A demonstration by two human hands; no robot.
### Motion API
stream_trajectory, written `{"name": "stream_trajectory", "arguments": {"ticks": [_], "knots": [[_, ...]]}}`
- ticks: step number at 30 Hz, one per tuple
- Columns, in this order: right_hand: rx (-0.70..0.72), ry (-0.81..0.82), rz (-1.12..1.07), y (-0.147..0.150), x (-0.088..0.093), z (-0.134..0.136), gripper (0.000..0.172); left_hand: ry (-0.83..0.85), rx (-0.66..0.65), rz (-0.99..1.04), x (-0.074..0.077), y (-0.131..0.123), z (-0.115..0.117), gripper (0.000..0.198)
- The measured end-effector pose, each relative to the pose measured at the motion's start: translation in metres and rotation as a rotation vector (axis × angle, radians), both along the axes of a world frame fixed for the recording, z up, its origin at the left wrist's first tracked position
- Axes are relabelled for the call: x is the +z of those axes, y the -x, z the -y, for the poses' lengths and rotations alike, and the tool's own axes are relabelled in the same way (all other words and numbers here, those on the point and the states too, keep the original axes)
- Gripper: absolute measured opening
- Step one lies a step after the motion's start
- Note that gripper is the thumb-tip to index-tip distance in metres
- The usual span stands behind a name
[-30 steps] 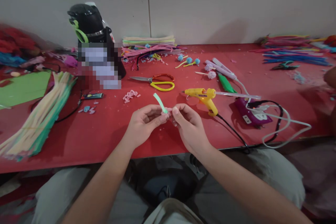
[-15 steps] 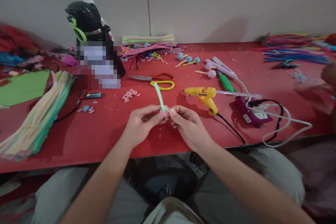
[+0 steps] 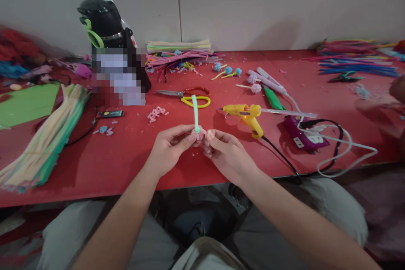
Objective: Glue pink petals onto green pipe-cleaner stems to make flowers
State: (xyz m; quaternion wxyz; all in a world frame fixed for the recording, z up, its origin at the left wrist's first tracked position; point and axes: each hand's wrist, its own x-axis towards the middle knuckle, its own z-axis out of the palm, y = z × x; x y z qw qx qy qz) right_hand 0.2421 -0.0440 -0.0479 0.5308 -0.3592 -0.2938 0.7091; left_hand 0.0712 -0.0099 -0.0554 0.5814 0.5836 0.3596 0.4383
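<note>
My left hand [image 3: 169,145] is closed, pinching a small pink pipe-cleaner flower [image 3: 198,134] between thumb and fingers above the table's front edge. From the flower's middle a mint-green pipe-cleaner stem [image 3: 195,112] sticks up, almost upright. My right hand [image 3: 228,149] is closed too, its thumb and forefinger pinching a pink piece [image 3: 204,132] at the flower's right side. Whether that piece is joined to the flower I cannot tell. Loose short pink pieces [image 3: 157,113] lie in a small pile beyond my left hand. Scissors [image 3: 196,100] with red and yellow handles rest just past the stem.
A yellow glue gun [image 3: 245,112] lies to the right, its black cord running to a purple power strip [image 3: 300,137]. Behind are a lilac hair-straightener-like tool [image 3: 272,82] and finished blue balls [image 3: 228,70]. A black bottle [image 3: 109,29] and pipe-cleaner bundle [image 3: 47,139] stand left. Another person's hand [image 3: 397,90] shows far right.
The green stem has swung from leaning left to nearly upright as the flower turned. My right fingertips have drawn slightly to the right, with a pink strip now visible between them and the flower.
</note>
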Motion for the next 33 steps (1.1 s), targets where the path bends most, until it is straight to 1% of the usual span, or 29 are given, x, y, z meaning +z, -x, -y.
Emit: {"name": "stream_trajectory", "arguments": {"ticks": [7, 12, 18, 24, 30, 33], "knots": [[0.009, 0.013, 0.023, 0.002, -0.002, 0.000, 0.035, 0.002, 0.034, -0.037, 0.003, -0.002, 0.000, 0.027], [-0.053, 0.033, 0.056, 0.004, -0.004, 0.001, 0.034, -0.009, 0.019, -0.030, 0.004, -0.003, 0.000, 0.023], [-0.083, -0.012, 0.137, 0.005, -0.005, 0.004, 0.033, 0.040, 0.014, 0.031, 0.002, -0.003, 0.001, 0.025], [-0.079, -0.047, 0.195, 0.000, -0.003, 0.003, 0.030, 0.031, -0.001, 0.061, -0.001, -0.001, -0.001, 0.023], [-0.130, -0.074, 0.256, -0.013, 0.004, -0.004, 0.031, 0.147, -0.040, 0.188, -0.001, -0.001, -0.001, 0.021], [-0.128, -0.137, 0.270, -0.014, 0.007, -0.004, 0.029, 0.187, -0.090, 0.205, 0.001, -0.001, 0.000, 0.021]]}}
